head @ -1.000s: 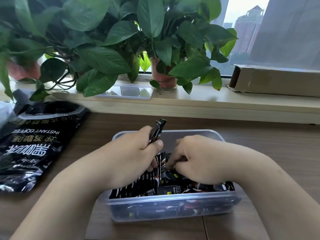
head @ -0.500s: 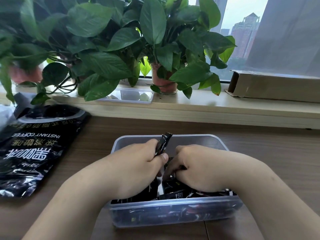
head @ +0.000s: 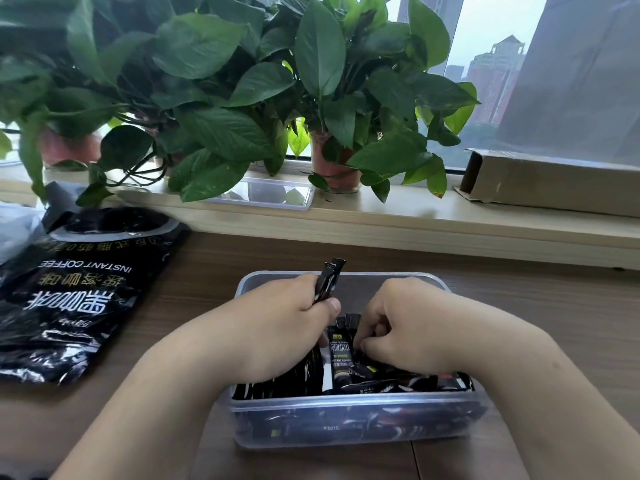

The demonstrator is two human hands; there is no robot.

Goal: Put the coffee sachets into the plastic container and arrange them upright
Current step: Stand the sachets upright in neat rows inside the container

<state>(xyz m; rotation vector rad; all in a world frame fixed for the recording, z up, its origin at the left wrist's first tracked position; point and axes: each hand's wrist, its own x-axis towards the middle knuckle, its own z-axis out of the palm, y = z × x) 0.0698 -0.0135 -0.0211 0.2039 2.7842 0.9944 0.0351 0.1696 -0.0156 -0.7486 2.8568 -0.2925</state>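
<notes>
- Head view: a clear plastic container [head: 349,415] stands on the wooden surface [head: 540,306], directly in front of the person, with both hands reaching into it.
- The left hand [head: 277,327] is over the container's left half. Its grip is clamped on a thin bundle of black sachets [head: 329,280], thumb across the front, and the bundle's top ends stick up above the knuckles and past the far rim.
- The right hand [head: 412,327] is over the right half, fingers curled down among the packets. Its fingertips sit at the right edge of a printed sachet [head: 341,351] that stands between the two hands; I cannot tell whether that grip is closed on it or only touching.
- More coffee sachets [head: 408,383] fill the near part of the container. Those at the left stand on edge in a row; those at the right lie tilted and overlapping.
- The far part of the container shows bare wall.
- A large black instant-coffee bag [head: 76,292] lies flat on the surface to the left, well apart from the container.
- Behind, a windowsill [head: 415,216] carries leafy potted plants [head: 325,81], a clear plastic lid [head: 273,195] and a long cardboard box [head: 554,181].
</notes>
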